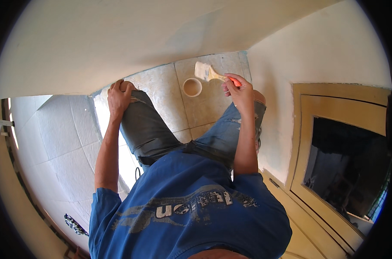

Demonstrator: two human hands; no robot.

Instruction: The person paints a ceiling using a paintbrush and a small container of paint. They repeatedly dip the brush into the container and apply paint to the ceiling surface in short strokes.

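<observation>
My right hand (241, 93) is closed round the orange-tipped handle of a flat paintbrush (204, 71). The brush points left, its pale, paint-coated bristles above the far side of a small round tub (192, 87). Beige paint shows inside the tub, which sits on the tiled floor between my knees. Over on the left, my left hand (119, 98) rests on my bent left knee, fingers draped over it and holding nothing.
A pale wall (118, 47) with a greyish patch rises just ahead and meets another wall (325, 56) at the right. Beside me on the right is a yellow-brown frame (304, 129) round a dark glossy panel (343, 168). Light tiles (58, 134) extend left.
</observation>
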